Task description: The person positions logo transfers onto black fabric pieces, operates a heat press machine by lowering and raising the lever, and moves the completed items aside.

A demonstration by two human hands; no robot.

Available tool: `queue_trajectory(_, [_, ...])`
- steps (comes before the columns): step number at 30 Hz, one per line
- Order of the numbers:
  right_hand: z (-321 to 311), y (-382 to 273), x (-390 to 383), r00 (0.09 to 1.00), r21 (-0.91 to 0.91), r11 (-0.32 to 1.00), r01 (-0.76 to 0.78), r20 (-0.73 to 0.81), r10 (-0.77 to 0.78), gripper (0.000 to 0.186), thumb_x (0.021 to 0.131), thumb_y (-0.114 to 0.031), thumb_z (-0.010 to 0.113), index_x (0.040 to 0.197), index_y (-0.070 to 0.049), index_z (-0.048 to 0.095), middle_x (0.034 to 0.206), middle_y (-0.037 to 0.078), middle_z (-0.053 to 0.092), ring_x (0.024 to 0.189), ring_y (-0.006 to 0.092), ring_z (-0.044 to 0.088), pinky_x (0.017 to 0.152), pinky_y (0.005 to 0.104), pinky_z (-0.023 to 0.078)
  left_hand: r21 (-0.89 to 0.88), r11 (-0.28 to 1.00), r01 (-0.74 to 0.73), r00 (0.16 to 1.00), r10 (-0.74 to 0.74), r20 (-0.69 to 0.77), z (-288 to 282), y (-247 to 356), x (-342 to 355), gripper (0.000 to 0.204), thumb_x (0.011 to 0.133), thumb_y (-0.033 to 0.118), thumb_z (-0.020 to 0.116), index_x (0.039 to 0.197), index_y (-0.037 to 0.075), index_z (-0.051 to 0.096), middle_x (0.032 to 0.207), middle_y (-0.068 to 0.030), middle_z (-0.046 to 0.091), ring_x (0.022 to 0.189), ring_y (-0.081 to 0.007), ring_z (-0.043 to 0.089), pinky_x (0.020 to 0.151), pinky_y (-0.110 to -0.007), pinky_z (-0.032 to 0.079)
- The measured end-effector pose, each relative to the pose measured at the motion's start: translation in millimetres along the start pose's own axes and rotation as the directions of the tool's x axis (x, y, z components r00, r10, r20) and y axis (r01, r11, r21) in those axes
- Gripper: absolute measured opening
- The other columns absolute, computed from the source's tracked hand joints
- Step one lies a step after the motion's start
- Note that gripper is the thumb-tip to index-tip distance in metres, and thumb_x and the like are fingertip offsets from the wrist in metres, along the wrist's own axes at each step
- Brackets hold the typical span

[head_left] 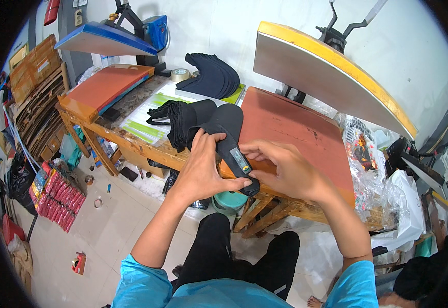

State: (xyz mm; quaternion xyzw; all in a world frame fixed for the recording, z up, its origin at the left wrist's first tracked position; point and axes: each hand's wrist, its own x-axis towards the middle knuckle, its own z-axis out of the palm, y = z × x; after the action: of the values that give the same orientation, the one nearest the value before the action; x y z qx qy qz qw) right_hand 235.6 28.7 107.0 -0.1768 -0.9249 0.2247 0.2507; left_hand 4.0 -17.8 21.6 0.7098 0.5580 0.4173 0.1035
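My left hand (199, 164) holds a black fabric piece (225, 120) with a rounded, brim-like end and a narrow band, like a sun visor. Its fingers press the upper part; its thumb lies along the band's lower end. On that band sits a small grey label (239, 159) with a yellow spot. My right hand (288, 169) is at the band's other side, fingers curled near the label and thumb touching the lower end. Just behind the held piece, a bunch of similar black pieces (180, 118) lies on the table.
An orange-red press bed (296, 138) lies under a raised yellow-edged plate (332, 72). A blue-edged press (106, 38) stands at the left. Stacked black curved pieces (211, 77) and a tape roll (180, 75) sit at the table's back. Pink-red packets (59, 197) lie on the floor.
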Motion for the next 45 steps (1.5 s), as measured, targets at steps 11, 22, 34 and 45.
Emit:
queue_trajectory(11, [7.7, -8.4, -9.7, 0.993, -0.015, 0.993, -0.115, -0.033, 0.115, 0.047, 0.092, -0.001, 0.08, 0.136, 0.001, 0.061, 0.123, 0.024, 0.076, 0.113, 0.0366, 0.077, 0.096, 0.0447, 0.063, 0.007, 1.0, 0.005, 1.0, -0.005, -0.008, 0.7, 1.4, -0.3, 0.118, 0.06, 0.053, 0.1, 0.15, -0.005, 0.048, 0.154, -0.0295, 0.053, 0.158, -0.0555, 0.029, 0.127, -0.06, 0.031])
queue_trajectory(22, [14.1, -13.2, -21.6, 0.978, -0.044, 0.978, -0.206, -0.047, 0.204, 0.047, 0.095, -0.007, 0.079, 0.137, 0.0, 0.061, 0.125, 0.021, 0.074, 0.114, 0.0346, 0.075, 0.095, 0.044, 0.061, 0.038, 0.999, -0.015, 1.0, 0.015, -0.011, 0.4, 0.6, 0.1, 0.116, 0.061, 0.05, 0.098, 0.147, -0.012, 0.05, 0.148, -0.0363, 0.053, 0.156, -0.0561, 0.031, 0.125, -0.059, 0.034])
queue_trajectory(34, [15.7, -14.3, -23.4, 0.978, -0.049, 0.979, -0.199, -0.079, 0.195, 0.045, 0.094, -0.006, 0.082, 0.135, 0.001, 0.065, 0.126, 0.016, 0.077, 0.114, 0.0289, 0.076, 0.1, 0.0403, 0.061, 0.034, 0.999, 0.006, 1.0, -0.006, -0.009, 1.7, 1.8, -0.9, 0.116, 0.062, 0.051, 0.094, 0.151, -0.005, 0.047, 0.151, -0.0328, 0.051, 0.157, -0.0556, 0.031, 0.126, -0.059, 0.033])
queue_trajectory(45, [17.3, -15.2, -24.9, 0.976, -0.017, 0.98, -0.197, -0.093, 0.195, 0.045, 0.094, -0.007, 0.083, 0.134, 0.001, 0.065, 0.127, 0.018, 0.076, 0.116, 0.0317, 0.075, 0.102, 0.041, 0.06, 0.022, 1.0, -0.011, 1.0, 0.011, -0.017, -0.3, 4.3, -0.8, 0.115, 0.062, 0.048, 0.096, 0.147, -0.013, 0.049, 0.149, -0.0393, 0.051, 0.157, -0.0568, 0.03, 0.125, -0.059, 0.035])
